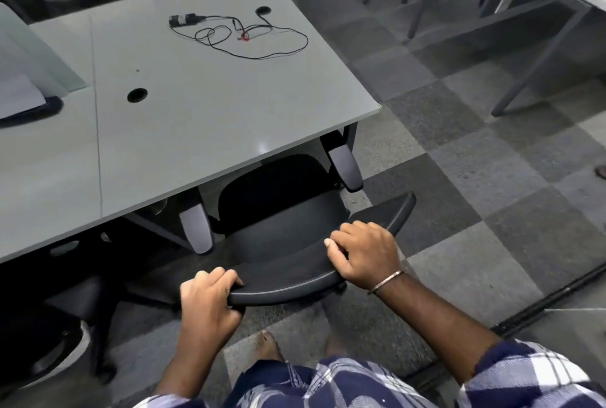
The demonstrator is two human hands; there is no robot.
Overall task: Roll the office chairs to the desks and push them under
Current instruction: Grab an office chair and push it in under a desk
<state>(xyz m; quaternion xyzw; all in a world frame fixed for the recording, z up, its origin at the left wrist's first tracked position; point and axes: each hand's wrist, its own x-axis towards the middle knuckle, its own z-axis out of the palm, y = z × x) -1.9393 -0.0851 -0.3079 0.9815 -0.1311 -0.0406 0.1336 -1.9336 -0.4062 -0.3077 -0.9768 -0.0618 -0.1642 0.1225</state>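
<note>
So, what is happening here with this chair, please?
A person is pushing a black office chair under a grey desk. The left hand grips the left end of the backrest top and the right hand grips it further right, fingers curled over the edge. The seat is already partly under the desk; the armrests stand just at the desk edge. A loose black cable lies on the desk.

A tangled black cable with a small black device at one end lies near a round cable hole. The floor is checkered grey carpet.
</note>
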